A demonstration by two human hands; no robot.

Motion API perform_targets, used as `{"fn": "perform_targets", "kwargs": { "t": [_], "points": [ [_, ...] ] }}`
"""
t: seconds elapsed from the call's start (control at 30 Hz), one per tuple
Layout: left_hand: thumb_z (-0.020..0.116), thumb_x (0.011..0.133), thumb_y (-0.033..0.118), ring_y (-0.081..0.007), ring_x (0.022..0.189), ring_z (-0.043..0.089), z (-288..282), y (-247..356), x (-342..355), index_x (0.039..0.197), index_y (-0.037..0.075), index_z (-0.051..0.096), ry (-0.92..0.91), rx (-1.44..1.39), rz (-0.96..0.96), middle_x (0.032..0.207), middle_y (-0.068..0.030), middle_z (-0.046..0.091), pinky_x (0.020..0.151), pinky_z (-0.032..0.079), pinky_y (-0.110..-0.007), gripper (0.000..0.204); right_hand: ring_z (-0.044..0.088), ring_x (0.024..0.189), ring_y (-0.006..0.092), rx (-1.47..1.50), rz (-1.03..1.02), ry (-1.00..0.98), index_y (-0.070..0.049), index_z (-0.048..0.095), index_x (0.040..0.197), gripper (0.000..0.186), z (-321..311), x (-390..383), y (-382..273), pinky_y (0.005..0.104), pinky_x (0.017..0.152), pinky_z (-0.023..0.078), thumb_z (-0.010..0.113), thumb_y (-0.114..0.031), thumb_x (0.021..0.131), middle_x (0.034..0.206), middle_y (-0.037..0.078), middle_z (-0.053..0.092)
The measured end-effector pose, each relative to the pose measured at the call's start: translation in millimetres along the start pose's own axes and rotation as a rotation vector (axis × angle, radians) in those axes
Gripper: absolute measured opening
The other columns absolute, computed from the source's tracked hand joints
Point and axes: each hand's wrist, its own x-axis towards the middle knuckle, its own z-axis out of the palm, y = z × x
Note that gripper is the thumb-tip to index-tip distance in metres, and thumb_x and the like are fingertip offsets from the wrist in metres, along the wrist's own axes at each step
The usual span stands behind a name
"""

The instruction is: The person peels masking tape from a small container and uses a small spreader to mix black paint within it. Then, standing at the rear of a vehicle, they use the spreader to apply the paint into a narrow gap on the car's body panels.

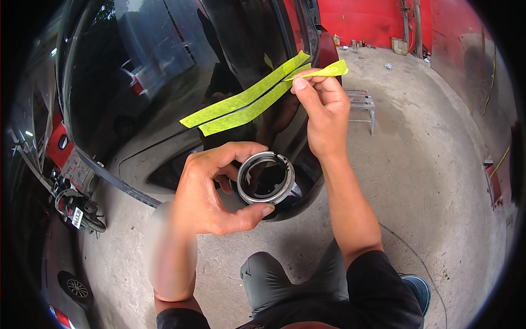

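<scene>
A glossy black car body panel [164, 71] fills the far left of the view, curved and mirror-bright, reflecting other vehicles and a dim shape of the person. Two strips of yellow-green masking tape [241, 107] lie on it side by side, slanting from the lower left up toward the far right. The right hand [323, 109] is closed in a pinch, thumb and fingers gripping the free end of the tape [329, 70] at the panel's right edge, where that end lifts clear of the paint. Nearer and a little to the left, the left hand [211, 189] holds a roll of tape [266, 178], a grey ring with a hollow middle, clasped between the thumb below and the curled fingers above, close in front of the lower rim of the panel. The ground is pale, stained concrete floor [427, 181], rough and patchy, stretching to the right. At the far right stands a red wall [372, 19] with a few small objects at its foot, and a low metal step stool [361, 104] sits on the concrete just beyond the right hand. At the near left, a parked motorbike [76, 211] shows beside the car. The person's grey-trousered knee [268, 277] is at the near edge.
</scene>
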Motion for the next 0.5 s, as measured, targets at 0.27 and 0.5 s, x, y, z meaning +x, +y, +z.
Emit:
{"fn": "perform_targets", "kwargs": {
  "t": [0.27, 0.5],
  "points": [
    [0.085, 0.053, 0.021, -0.0126, 0.07, 0.07, -0.3, -0.3, 0.2, 0.113, 0.002, 0.068, -0.001, 0.005, 0.006, 0.092, -0.0038, 0.073, 0.056, 0.048, -0.022, 0.066, 0.057, 0.081, 0.0038, 0.024, -0.016, 0.0, 0.0, 0.065, 0.101, 0.011, 1.0, 0.0, 0.3, 0.0202, 0.073, 0.045, 0.069, -0.009, 0.096, 0.091, 0.001, 0.066],
    [0.085, 0.053, 0.021, -0.0131, 0.071, 0.07, -0.7, -0.9, 0.8, 0.113, 0.002, 0.068, -0.002, 0.003, 0.012, 0.093, -0.0044, 0.073, 0.057, 0.049, -0.023, 0.065, 0.057, 0.08, 0.0036, 0.002, -0.01, -0.015, 0.0, 0.065, 0.101, 0.01, 0.5, 0.9, 0.0, 0.0199, 0.072, 0.045, 0.068, -0.008, 0.096, 0.091, 0.001, 0.066]
  ]
}}
